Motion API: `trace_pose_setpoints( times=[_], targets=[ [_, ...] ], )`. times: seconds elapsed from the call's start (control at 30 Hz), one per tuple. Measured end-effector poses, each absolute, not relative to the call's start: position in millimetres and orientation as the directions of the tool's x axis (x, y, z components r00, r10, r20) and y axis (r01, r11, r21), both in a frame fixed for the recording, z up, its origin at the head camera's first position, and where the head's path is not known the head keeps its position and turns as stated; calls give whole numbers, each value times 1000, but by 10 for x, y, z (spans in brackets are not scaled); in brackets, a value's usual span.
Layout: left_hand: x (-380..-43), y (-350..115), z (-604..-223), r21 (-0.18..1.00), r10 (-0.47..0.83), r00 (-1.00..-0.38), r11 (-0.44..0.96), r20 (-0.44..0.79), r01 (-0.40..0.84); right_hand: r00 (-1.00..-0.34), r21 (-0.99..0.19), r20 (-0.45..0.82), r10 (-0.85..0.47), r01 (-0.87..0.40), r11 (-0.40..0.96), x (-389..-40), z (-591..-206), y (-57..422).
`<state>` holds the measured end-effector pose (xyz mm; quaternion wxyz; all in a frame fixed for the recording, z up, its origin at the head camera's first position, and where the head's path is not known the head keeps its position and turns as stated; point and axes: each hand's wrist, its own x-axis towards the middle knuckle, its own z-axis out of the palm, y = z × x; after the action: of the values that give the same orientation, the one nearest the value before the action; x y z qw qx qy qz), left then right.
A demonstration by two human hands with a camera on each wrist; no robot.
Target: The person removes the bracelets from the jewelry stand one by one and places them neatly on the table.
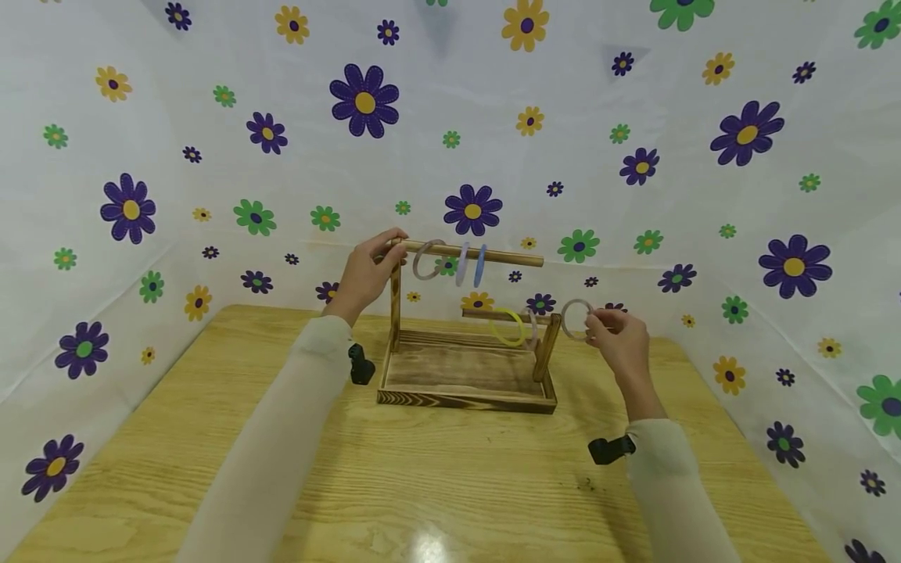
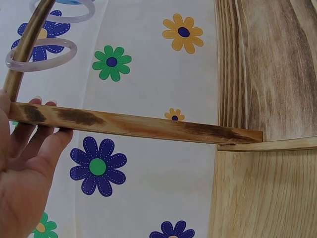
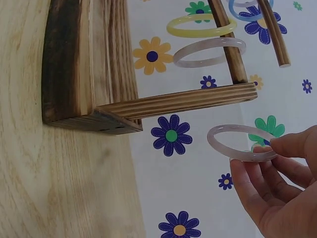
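Note:
A wooden bangle stand (image 1: 464,401) with two rods at different heights sits on the table. My left hand (image 1: 366,270) grips the upper corner, where the left post (image 2: 148,124) meets the upper rod (image 1: 514,256). On that rod hang a greyish-pink bangle (image 1: 416,264), a lavender one and a blue bangle (image 1: 480,267). The lower rod carries a yellow bangle (image 3: 178,30) and a pale pink bangle (image 3: 185,59). Right of the lower rod's post (image 3: 183,99), my right hand (image 1: 622,340) pinches another pale translucent bangle (image 3: 212,138) between thumb and fingers, apart from the stand.
The stand's base is a shallow tray with a raised rim. Beneath it is a light wood-grain table (image 1: 422,485). White cloth (image 1: 422,164) printed with flowers surrounds the table's back and sides. A black wrist camera (image 1: 361,365) sits beside the tray's left side.

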<state>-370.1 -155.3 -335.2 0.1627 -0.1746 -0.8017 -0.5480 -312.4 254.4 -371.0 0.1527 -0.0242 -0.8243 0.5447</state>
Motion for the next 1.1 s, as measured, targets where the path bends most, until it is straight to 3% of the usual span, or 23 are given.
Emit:
trace_pose_setpoints(
  times=[1.1],
  targets=[
    [-3695, -1546, -3363, 825, 98, -890, 340, 446, 451, -981, -825, 144, 134, -44, 564, -2963, -4102, 2725]
  ],
)
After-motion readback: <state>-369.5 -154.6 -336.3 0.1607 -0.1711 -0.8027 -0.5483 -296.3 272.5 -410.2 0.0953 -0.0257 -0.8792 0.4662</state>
